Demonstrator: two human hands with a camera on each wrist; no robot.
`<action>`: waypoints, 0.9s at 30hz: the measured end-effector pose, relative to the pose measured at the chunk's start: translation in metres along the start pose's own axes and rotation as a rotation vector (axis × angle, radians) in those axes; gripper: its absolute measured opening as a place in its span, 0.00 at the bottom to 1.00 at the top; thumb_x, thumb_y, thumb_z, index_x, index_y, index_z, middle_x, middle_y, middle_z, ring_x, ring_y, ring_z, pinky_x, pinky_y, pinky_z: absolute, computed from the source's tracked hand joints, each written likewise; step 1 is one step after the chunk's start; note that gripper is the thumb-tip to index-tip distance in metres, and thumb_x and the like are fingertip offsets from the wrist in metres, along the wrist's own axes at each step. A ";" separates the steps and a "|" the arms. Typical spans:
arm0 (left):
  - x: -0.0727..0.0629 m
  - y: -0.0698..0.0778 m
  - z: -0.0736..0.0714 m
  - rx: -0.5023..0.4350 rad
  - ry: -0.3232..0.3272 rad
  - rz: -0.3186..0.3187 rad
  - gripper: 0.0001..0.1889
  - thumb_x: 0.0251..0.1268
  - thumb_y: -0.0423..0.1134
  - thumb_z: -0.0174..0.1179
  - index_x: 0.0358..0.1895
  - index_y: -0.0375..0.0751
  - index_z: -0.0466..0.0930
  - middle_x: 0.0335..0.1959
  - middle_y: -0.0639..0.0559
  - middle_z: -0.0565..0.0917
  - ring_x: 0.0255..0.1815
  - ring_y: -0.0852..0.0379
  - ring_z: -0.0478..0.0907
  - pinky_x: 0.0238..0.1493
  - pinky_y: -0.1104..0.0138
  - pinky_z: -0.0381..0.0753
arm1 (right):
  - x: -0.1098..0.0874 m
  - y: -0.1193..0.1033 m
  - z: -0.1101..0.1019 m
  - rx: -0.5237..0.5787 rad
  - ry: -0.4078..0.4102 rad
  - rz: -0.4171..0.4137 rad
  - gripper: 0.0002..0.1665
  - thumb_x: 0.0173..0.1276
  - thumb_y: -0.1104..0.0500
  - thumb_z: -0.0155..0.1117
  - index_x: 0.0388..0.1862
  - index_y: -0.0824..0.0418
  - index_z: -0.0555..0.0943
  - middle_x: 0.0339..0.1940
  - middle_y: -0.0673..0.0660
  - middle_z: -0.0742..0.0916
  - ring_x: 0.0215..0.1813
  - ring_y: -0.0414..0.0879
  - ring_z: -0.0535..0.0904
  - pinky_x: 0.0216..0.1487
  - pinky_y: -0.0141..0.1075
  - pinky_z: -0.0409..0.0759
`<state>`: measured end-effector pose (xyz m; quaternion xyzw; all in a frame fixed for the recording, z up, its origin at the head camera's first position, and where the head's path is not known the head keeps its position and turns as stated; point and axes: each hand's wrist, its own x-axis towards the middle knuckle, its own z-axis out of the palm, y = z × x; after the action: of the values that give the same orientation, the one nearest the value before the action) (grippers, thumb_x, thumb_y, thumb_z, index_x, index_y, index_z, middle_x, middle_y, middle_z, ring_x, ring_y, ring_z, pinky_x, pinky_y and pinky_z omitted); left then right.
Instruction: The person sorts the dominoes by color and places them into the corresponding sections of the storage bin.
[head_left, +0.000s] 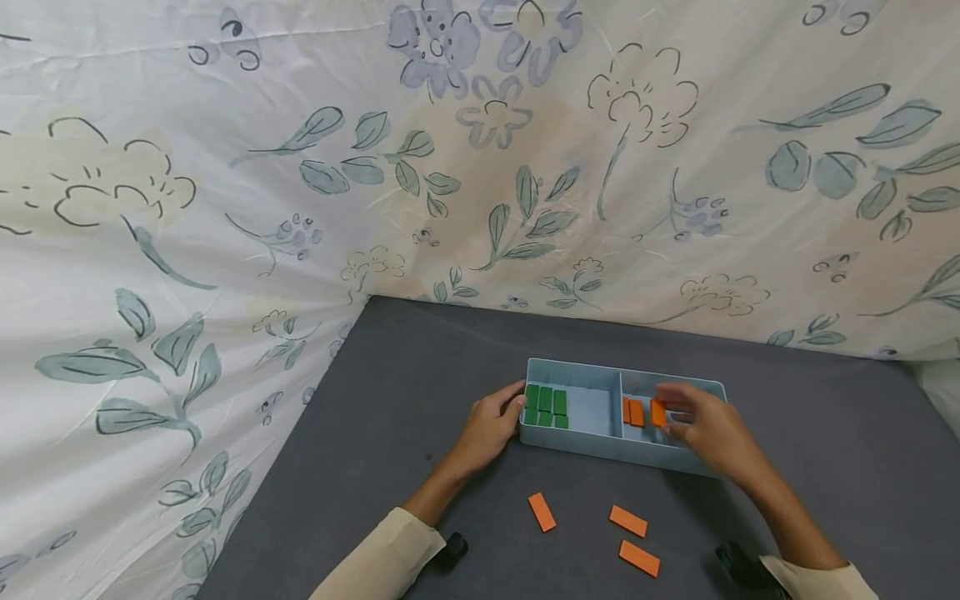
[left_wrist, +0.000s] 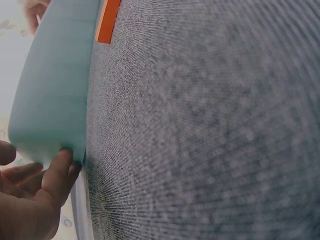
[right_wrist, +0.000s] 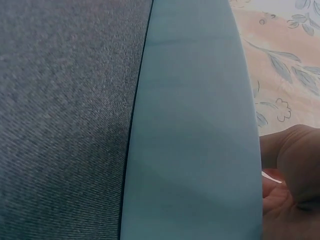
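Observation:
A light blue two-compartment box [head_left: 592, 451] sits on the dark table. My left hand [head_left: 489, 427] rests against the box's left end wall, its fingertips touching the outside in the left wrist view. My right hand [head_left: 705, 429] reaches over the near rim into the right compartment. Between its thumb and fingers it pinches an orange block [head_left: 657, 412]. Just left of that block, more orange blocks [head_left: 636, 412] stand against the divider. Several green blocks [head_left: 546, 400] are lined up in rows at the left end of the left compartment. In the right wrist view the box wall hides the fingertips.
Three loose orange blocks lie on the table in front of the box: one [head_left: 542, 512] at left, two [head_left: 628, 521] at right, the nearer one [head_left: 639, 558] lowest. A floral cloth [head_left: 525, 167] hangs behind and at the left of the grey table [head_left: 337, 467].

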<state>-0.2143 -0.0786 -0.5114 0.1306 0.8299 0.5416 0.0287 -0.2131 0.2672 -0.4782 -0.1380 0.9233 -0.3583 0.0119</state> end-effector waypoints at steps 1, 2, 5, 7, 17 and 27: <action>0.000 0.000 0.000 -0.002 0.001 0.004 0.26 0.89 0.46 0.48 0.79 0.36 0.70 0.60 0.37 0.86 0.53 0.54 0.84 0.55 0.57 0.81 | 0.001 0.001 0.000 0.004 -0.001 -0.001 0.36 0.65 0.74 0.73 0.73 0.71 0.74 0.65 0.75 0.83 0.60 0.71 0.84 0.55 0.56 0.85; 0.000 0.000 0.000 -0.006 0.000 0.002 0.26 0.89 0.46 0.48 0.79 0.36 0.70 0.60 0.37 0.86 0.56 0.53 0.84 0.57 0.56 0.81 | 0.002 0.001 0.000 0.003 -0.002 -0.002 0.36 0.65 0.75 0.73 0.73 0.72 0.74 0.65 0.75 0.83 0.60 0.71 0.84 0.55 0.56 0.85; 0.000 0.000 0.000 -0.013 -0.001 0.009 0.26 0.89 0.46 0.49 0.79 0.35 0.69 0.73 0.37 0.78 0.71 0.49 0.77 0.66 0.49 0.77 | 0.004 0.003 0.000 -0.001 -0.007 -0.001 0.37 0.65 0.75 0.73 0.73 0.72 0.74 0.65 0.75 0.83 0.59 0.71 0.84 0.53 0.54 0.86; -0.001 0.000 0.000 -0.018 -0.003 0.009 0.26 0.89 0.46 0.49 0.79 0.35 0.69 0.73 0.37 0.77 0.72 0.48 0.77 0.67 0.49 0.77 | 0.006 0.005 0.001 -0.001 -0.013 0.004 0.37 0.65 0.75 0.73 0.73 0.72 0.74 0.65 0.76 0.83 0.59 0.72 0.85 0.51 0.53 0.87; -0.001 0.001 0.001 -0.004 0.007 -0.001 0.26 0.89 0.44 0.48 0.79 0.35 0.69 0.73 0.39 0.78 0.70 0.49 0.77 0.69 0.49 0.75 | 0.010 0.009 0.000 0.007 -0.031 0.008 0.38 0.64 0.76 0.73 0.73 0.73 0.73 0.66 0.77 0.81 0.61 0.73 0.82 0.51 0.52 0.87; -0.001 0.002 0.001 -0.009 0.002 -0.006 0.26 0.89 0.45 0.48 0.79 0.35 0.68 0.73 0.39 0.77 0.67 0.50 0.78 0.66 0.51 0.76 | 0.009 0.012 0.001 0.018 -0.004 -0.003 0.38 0.64 0.77 0.72 0.74 0.71 0.74 0.67 0.75 0.81 0.64 0.72 0.81 0.53 0.51 0.86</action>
<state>-0.2129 -0.0772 -0.5098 0.1276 0.8279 0.5453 0.0300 -0.2242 0.2726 -0.4861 -0.1399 0.9199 -0.3662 0.0144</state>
